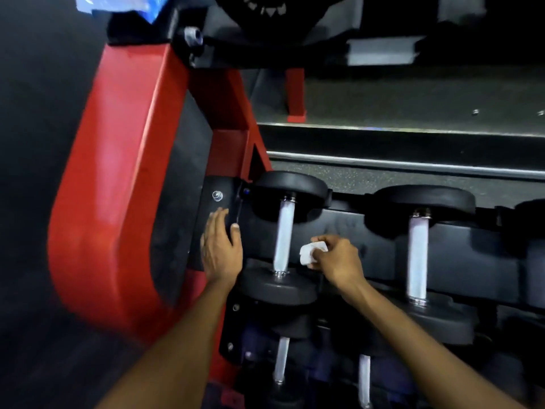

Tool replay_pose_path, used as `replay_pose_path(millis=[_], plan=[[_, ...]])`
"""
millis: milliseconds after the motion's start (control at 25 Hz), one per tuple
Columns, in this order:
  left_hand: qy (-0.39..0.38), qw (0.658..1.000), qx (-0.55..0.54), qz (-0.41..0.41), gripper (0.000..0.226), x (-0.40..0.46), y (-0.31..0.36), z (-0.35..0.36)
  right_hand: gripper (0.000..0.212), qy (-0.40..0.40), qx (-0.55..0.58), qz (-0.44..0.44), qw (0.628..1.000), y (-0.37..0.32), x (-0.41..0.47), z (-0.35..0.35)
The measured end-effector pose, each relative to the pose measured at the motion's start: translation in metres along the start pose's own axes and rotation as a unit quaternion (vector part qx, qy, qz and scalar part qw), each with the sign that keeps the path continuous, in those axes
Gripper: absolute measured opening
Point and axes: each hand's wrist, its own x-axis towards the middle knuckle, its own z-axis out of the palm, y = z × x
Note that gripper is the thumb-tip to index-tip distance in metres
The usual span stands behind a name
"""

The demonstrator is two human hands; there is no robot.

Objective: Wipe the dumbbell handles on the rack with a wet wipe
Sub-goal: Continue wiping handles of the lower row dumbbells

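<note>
A black dumbbell with a silver knurled handle [283, 236] lies on the middle shelf of the rack at its left end. My right hand [339, 259] pinches a folded white wet wipe [312, 252] just right of that handle, a little apart from it. My left hand [221, 246] rests with straight fingers on the black end plate of the rack [219, 199], left of the dumbbell. A second dumbbell handle [418, 255] sits further right on the same shelf. Two more handles [281, 360] [364, 380] show on the shelf below.
The rack's red side frame [118, 184] curves down the left. An upper shelf [383, 51] crosses overhead with a dark dumbbell head [265, 13]. A blue plastic packet [118, 4] lies at the top left. Speckled floor [413, 98] shows behind the rack.
</note>
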Motion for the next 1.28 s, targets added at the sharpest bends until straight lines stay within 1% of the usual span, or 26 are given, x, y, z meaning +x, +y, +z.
replay_pose_path(millis=[80, 120, 200, 240, 280, 320, 400, 440, 480, 560, 600, 640, 720, 760, 800, 840, 920, 960, 1000, 1120, 1160, 1240, 1280], plan=[[-0.017, 0.999, 0.021, 0.020, 0.050, 0.018, -0.015, 0.018, 0.028, -0.068, 0.021, 0.062, 0.996, 0.004, 0.017, 0.017], [-0.034, 0.998, 0.040, 0.040, 0.052, 0.023, -0.020, 0.026, 0.029, -0.086, 0.060, 0.078, 0.991, -0.002, 0.028, 0.023], [-0.085, 0.989, 0.087, 0.087, 0.058, 0.028, -0.032, 0.040, 0.025, -0.070, 0.171, 0.065, 0.981, -0.026, 0.052, 0.029], [-0.109, 0.983, 0.106, 0.103, 0.062, 0.030, -0.039, 0.047, 0.025, -0.057, 0.204, 0.045, 0.976, -0.034, 0.061, 0.031], [-0.123, 0.979, 0.121, 0.111, 0.065, 0.030, -0.045, 0.054, 0.027, -0.055, 0.212, 0.026, 0.975, -0.036, 0.064, 0.032], [-0.127, 0.977, 0.132, 0.113, 0.066, 0.029, -0.050, 0.059, 0.030, -0.064, 0.164, 0.008, 0.984, -0.027, 0.060, 0.033], [-0.113, 0.976, 0.145, 0.114, 0.064, 0.025, -0.055, 0.064, 0.029, -0.140, 0.036, 0.003, 0.989, 0.002, 0.039, 0.036], [-0.103, 0.977, 0.148, 0.117, 0.063, 0.024, -0.055, 0.065, 0.027, -0.182, -0.007, 0.010, 0.983, 0.013, 0.030, 0.038], [-0.096, 0.977, 0.150, 0.120, 0.063, 0.024, -0.055, 0.065, 0.030, -0.208, -0.011, 0.028, 0.978, 0.017, 0.027, 0.037], [-0.093, 0.976, 0.150, 0.124, 0.063, 0.026, -0.056, 0.065, 0.034, -0.235, 0.070, 0.072, 0.967, 0.007, 0.033, 0.037], [-0.093, 0.976, 0.151, 0.123, 0.063, 0.026, -0.056, 0.065, 0.034, -0.242, 0.081, 0.074, 0.964, 0.002, 0.036, 0.038], [-0.093, 0.976, 0.151, 0.122, 0.063, 0.025, -0.057, 0.064, 0.030, -0.240, 0.048, 0.055, 0.968, 0.005, 0.035, 0.038], [-0.094, 0.977, 0.149, 0.123, 0.063, 0.024, -0.057, 0.064, 0.025, -0.234, -0.086, 0.003, 0.968, 0.013, 0.018, 0.031], [-0.095, 0.977, 0.148, 0.125, 0.062, 0.023, -0.058, 0.063, 0.026, -0.208, -0.157, -0.022, 0.965, 0.012, 0.007, 0.027], [-0.094, 0.977, 0.147, 0.126, 0.062, 0.024, -0.058, 0.064, 0.028, -0.185, -0.183, -0.032, 0.965, 0.012, 0.002, 0.024], [-0.094, 0.977, 0.146, 0.126, 0.062, 0.024, -0.057, 0.064, 0.030, -0.181, -0.173, -0.024, 0.968, 0.011, 0.005, 0.024], [-0.098, 0.977, 0.143, 0.125, 0.062, 0.024, -0.058, 0.064, 0.026, -0.213, -0.080, 0.047, 0.973, 0.003, 0.014, 0.030], [-0.098, 0.977, 0.141, 0.125, 0.062, 0.023, -0.058, 0.063, 0.022, -0.222, -0.053, 0.074, 0.971, -0.001, 0.015, 0.033], [-0.098, 0.977, 0.141, 0.125, 0.062, 0.023, -0.057, 0.063, 0.022, -0.219, -0.065, 0.071, 0.971, -0.001, 0.014, 0.036], [-0.099, 0.977, 0.141, 0.126, 0.062, 0.024, -0.058, 0.064, 0.028, -0.158, -0.190, 0.005, 0.969, 0.007, 0.003, 0.037], [-0.097, 0.977, 0.141, 0.126, 0.062, 0.025, -0.058, 0.064, 0.029, -0.152, -0.203, 0.004, 0.967, 0.006, 0.002, 0.035], [-0.097, 0.977, 0.138, 0.127, 0.063, 0.024, -0.057, 0.064, 0.026, -0.201, -0.144, 0.031, 0.968, -0.003, 0.003, 0.036], [-0.099, 0.977, 0.138, 0.128, 0.063, 0.023, -0.057, 0.064, 0.024, -0.211, -0.124, 0.031, 0.969, -0.007, 0.003, 0.038]])
